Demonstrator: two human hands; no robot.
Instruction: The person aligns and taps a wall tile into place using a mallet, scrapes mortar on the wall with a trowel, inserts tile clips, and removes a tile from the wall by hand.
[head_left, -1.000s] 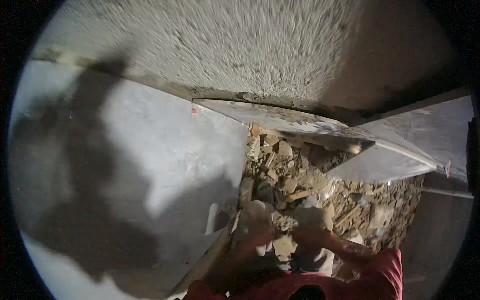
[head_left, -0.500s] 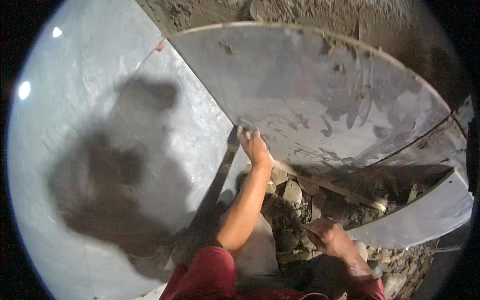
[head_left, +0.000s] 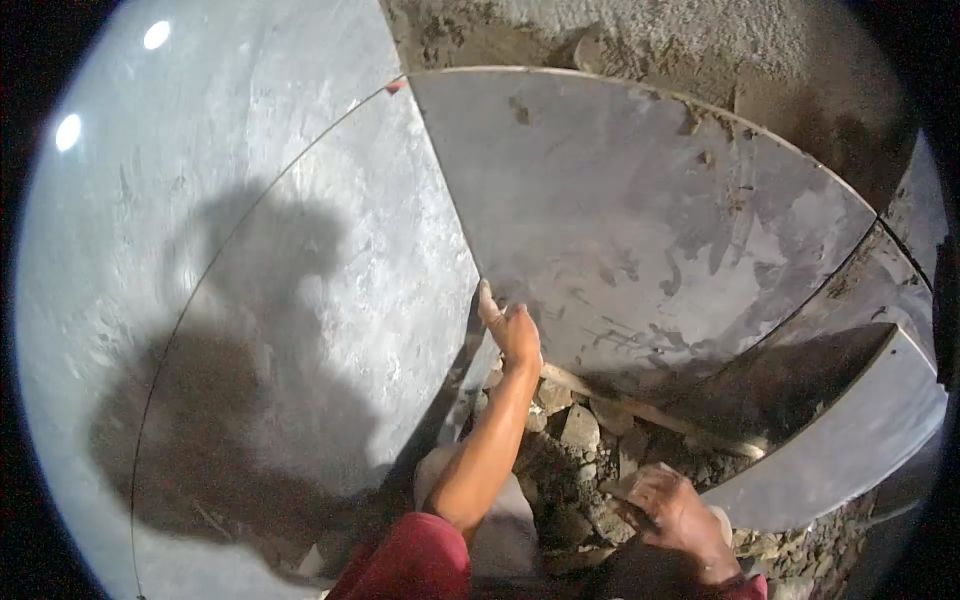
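Note:
My left hand (head_left: 511,330) reaches up to the seam where a large pale grey panel (head_left: 390,280) meets a darker grey slab (head_left: 590,220). Its fingers are apart, touching the surface near the slab's lower left corner. Below it lies a bed of rubble and broken stones (head_left: 580,428), bordered by a narrow wooden strip (head_left: 640,412) along the slab's lower edge. Over that rubble my right hand (head_left: 668,508) is low, its fingers curled inward. What they hold, if anything, cannot be made out.
A smaller loose-edged grey slab (head_left: 835,445) stands at the right. Rough wet mortar (head_left: 660,45) lies beyond the slab's upper edge. A small red mark (head_left: 394,88) shows at the top of the seam. A thin curved line (head_left: 205,275) crosses the pale panel, with a dark shadow.
The view has turned and shifted slightly, so the seam looks steeper and the curved line shows more clearly. My left hand stays near the slab's corner with its fingers more spread. My right hand remains curled.

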